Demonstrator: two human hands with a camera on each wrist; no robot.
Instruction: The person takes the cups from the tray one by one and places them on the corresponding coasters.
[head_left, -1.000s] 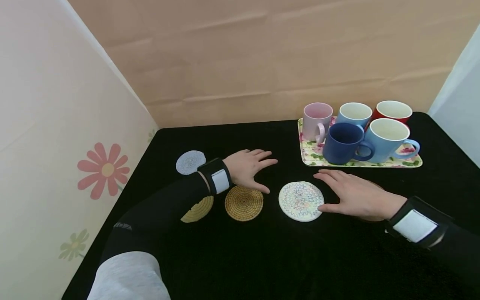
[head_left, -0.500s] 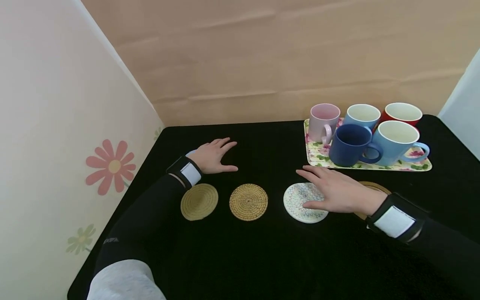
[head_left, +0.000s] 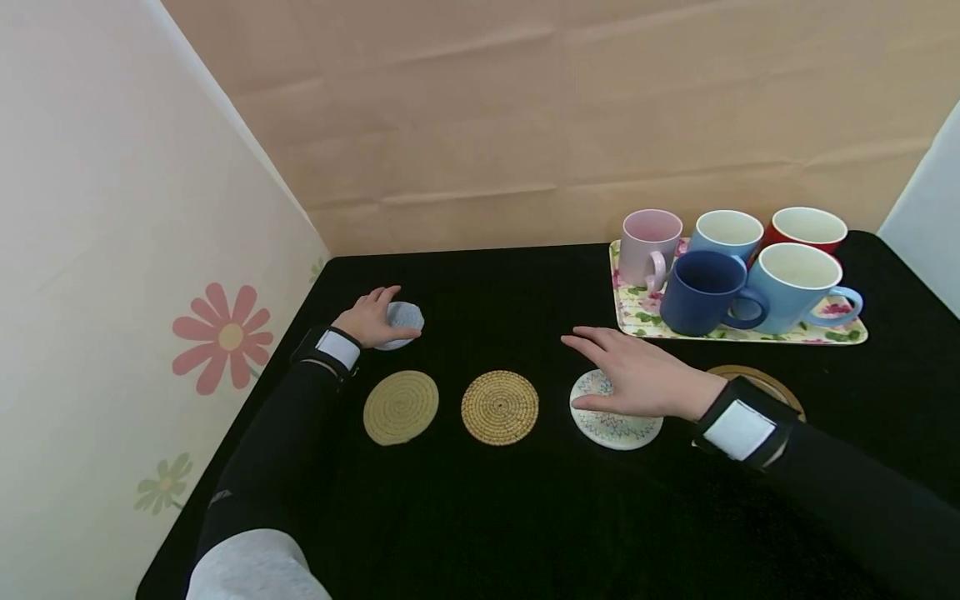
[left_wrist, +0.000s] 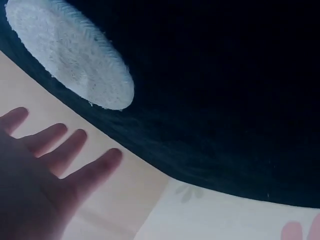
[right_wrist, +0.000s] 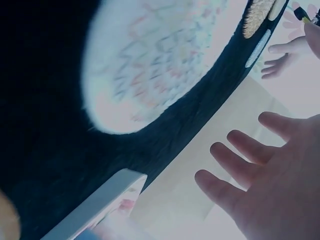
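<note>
In the head view my left hand [head_left: 366, 320] hovers at a small pale blue-white round coaster [head_left: 406, 316], covering its left side. Its fingers are spread, and the left wrist view shows them apart from the coaster [left_wrist: 75, 57], holding nothing. My right hand [head_left: 641, 377], fingers extended and thumb apart, hangs over a white round coaster [head_left: 618, 431] with coloured zigzag stitching and hides part of it. Spread, bare fingers also show in the right wrist view. A brown-rimmed round coaster [head_left: 765, 383] lies partly hidden behind the right wrist.
A beige coiled coaster [head_left: 401, 408] and a golden woven coaster [head_left: 500, 407] lie on the black cloth [head_left: 480, 517]. At the back right, a floral tray [head_left: 637, 321] bears several mugs: pink, light blue, red and a dark blue mug [head_left: 693, 296]. Paper walls enclose the table.
My left hand has swept left from above the middle of the table to the pale blue-white coaster. My right hand has drifted left over the zigzag coaster, exposing part of the brown-rimmed one.
</note>
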